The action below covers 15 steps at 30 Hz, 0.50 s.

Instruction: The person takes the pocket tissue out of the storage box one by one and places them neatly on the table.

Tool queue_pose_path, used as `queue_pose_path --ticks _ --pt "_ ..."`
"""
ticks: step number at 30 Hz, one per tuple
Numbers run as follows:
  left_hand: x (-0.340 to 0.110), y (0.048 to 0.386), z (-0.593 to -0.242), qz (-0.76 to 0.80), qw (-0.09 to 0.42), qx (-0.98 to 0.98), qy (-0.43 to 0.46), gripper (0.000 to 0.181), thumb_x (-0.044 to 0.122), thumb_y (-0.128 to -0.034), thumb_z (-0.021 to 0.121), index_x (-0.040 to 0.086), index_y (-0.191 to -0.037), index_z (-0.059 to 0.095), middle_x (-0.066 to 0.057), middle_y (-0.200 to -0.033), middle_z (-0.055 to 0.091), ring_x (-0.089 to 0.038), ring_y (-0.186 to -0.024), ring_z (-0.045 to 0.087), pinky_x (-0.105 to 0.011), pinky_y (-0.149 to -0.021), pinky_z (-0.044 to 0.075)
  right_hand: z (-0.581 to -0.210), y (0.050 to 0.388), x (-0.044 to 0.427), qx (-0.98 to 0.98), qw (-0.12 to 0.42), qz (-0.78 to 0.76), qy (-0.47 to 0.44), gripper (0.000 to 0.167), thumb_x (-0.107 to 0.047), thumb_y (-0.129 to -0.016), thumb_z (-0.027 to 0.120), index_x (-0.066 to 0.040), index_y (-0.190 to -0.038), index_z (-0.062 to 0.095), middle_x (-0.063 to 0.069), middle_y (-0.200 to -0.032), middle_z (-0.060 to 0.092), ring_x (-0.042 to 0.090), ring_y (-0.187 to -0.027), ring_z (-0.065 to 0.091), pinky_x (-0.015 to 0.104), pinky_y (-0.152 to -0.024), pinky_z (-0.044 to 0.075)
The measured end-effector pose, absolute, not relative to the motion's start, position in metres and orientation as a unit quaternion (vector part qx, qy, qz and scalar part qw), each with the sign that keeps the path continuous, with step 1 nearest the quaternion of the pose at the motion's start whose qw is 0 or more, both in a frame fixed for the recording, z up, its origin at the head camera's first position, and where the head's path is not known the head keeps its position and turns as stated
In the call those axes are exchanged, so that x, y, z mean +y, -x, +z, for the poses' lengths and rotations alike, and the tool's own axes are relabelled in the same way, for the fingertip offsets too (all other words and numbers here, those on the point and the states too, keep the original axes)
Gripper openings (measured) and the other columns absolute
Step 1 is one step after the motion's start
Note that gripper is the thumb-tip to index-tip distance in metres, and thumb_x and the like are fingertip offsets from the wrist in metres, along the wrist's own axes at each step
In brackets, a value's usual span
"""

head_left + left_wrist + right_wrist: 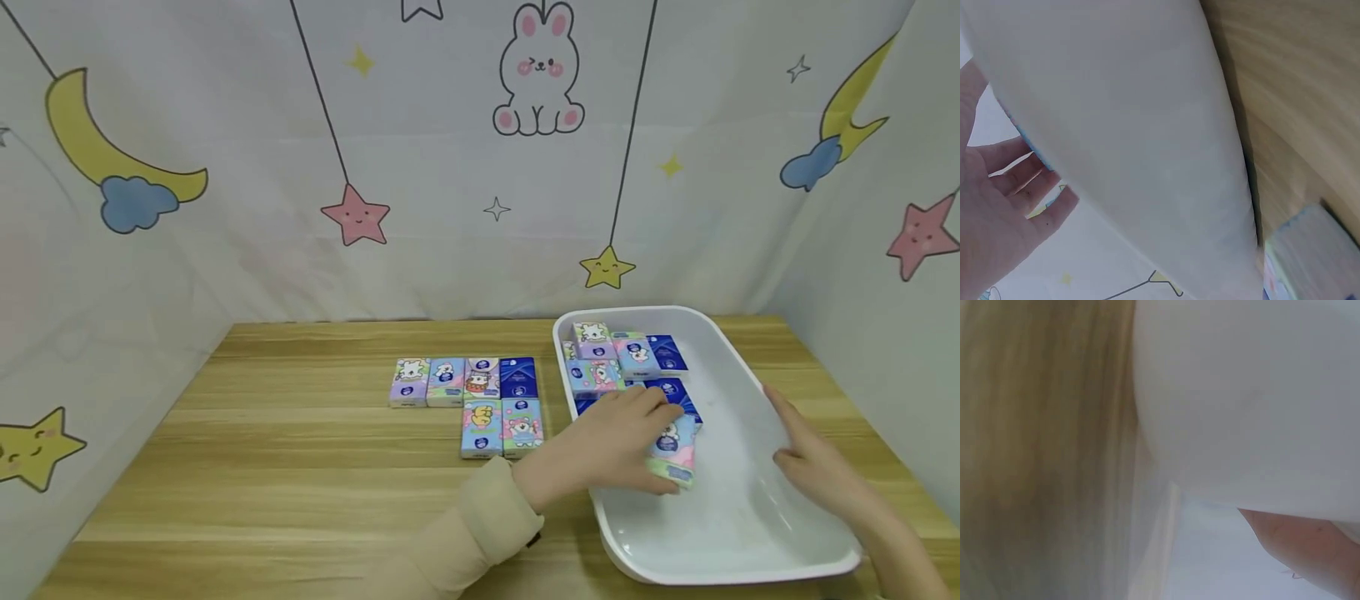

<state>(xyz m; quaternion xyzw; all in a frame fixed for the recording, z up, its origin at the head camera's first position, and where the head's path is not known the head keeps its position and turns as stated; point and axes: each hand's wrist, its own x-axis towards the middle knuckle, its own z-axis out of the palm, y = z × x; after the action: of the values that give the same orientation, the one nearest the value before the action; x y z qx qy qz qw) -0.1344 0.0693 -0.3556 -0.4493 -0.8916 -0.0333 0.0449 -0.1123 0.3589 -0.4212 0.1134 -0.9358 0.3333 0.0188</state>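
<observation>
My left hand point(626, 437) reaches over the near-left rim of a white plastic tub point(738, 475) and grips a small pastel tissue pack point(677, 446) inside it. Fingers and thumb lie along the pack's sides. My right hand point(821, 467) holds the tub's right rim, thumb on the inner side. Other tissue packs point(592, 375), pastel and dark blue, are heaped in the tub's left and far part; my left hand partly hides some. The left wrist view shows the left palm point(997, 212) beyond the tub's pale wall. One right finger point(1304, 547) shows below the tub wall.
Left of the tub, several tissue packs point(482, 425) lie flat on the wooden table point(300, 492), side by side in two rows, a dark blue one point(519, 377) at the far right corner. A patterned cloth point(450, 275) hangs behind and at both sides.
</observation>
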Motion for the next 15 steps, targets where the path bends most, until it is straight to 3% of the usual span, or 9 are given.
queue_pose_path --ticks 5,7,11,13,15 --pt "0.055 0.128 -0.355 -0.076 0.046 -0.888 0.45 0.088 0.071 -0.0746 0.063 0.017 -0.142 0.046 0.006 -0.129 0.05 -0.006 -0.114 0.046 -0.013 -0.103 0.04 -0.419 0.113 0.359 -0.937 0.014 0.332 -0.113 0.084 0.015 -0.084 0.039 -0.003 -0.153 -0.003 0.042 -0.15 0.005 0.069 -0.125 0.02 0.005 -0.105 -0.006" --pt "0.048 0.125 -0.355 -0.093 0.045 -0.888 0.448 0.09 0.072 -0.0734 0.064 0.016 -0.142 0.046 0.005 -0.128 0.05 -0.005 -0.114 0.046 -0.012 -0.101 0.041 -0.418 0.113 0.359 -0.936 0.005 0.334 -0.108 0.084 0.014 -0.084 0.039 -0.004 -0.153 -0.005 0.041 -0.15 0.004 0.069 -0.125 0.02 0.019 -0.115 -0.003" --pt "0.036 0.12 -0.355 -0.112 0.053 -0.889 0.44 0.089 0.071 -0.0728 0.065 0.015 -0.14 0.049 0.005 -0.125 0.051 -0.006 -0.11 0.045 -0.012 -0.096 0.043 -0.417 0.114 0.359 -0.937 -0.004 0.334 -0.099 0.084 0.013 -0.085 0.039 -0.006 -0.154 -0.006 0.04 -0.151 0.004 0.068 -0.125 0.021 0.038 -0.117 -0.004" --pt "0.03 0.118 -0.356 -0.122 0.055 -0.891 0.433 0.088 0.068 -0.0734 0.067 0.014 -0.14 0.049 0.003 -0.126 0.052 -0.008 -0.111 0.046 -0.013 -0.097 0.043 -0.418 0.114 0.359 -0.937 0.004 0.333 -0.103 0.084 0.014 -0.085 0.039 -0.005 -0.154 -0.004 0.041 -0.15 0.006 0.068 -0.125 0.022 0.025 -0.115 -0.006" --pt "0.022 0.117 -0.357 -0.132 0.053 -0.896 0.42 0.087 0.065 -0.0737 0.069 0.013 -0.14 0.049 0.002 -0.128 0.052 -0.009 -0.116 0.047 -0.015 -0.101 0.043 -0.418 0.114 0.358 -0.936 0.005 0.335 -0.105 0.084 0.014 -0.084 0.039 -0.004 -0.154 -0.004 0.041 -0.15 0.006 0.068 -0.124 0.022 0.024 -0.115 -0.006"
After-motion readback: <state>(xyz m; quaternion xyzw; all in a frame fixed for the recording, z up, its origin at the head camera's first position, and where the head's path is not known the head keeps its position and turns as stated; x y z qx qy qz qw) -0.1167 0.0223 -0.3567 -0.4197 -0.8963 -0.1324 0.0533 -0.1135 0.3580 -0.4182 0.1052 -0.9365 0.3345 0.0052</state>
